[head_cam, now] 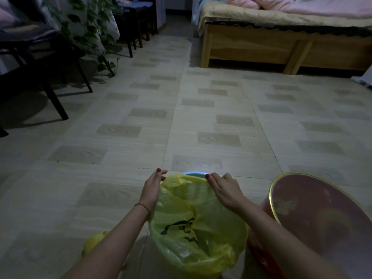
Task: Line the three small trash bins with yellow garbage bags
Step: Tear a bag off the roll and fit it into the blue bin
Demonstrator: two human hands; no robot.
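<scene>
A small light-blue bin stands on the floor right in front of me, with only its far rim showing. A yellow garbage bag with a black print hangs inside it and is folded over most of the rim. My left hand pinches the bag's edge at the far left of the rim. My right hand holds the bag's edge at the far right, fingers curled over it. A red bin with a gold rim stands to the right, unlined. More yellow plastic shows behind my left forearm.
The tiled floor stretches ahead. A wooden bed with pink bedding stands at the back right. Dark chairs and a trailing green plant line the left side.
</scene>
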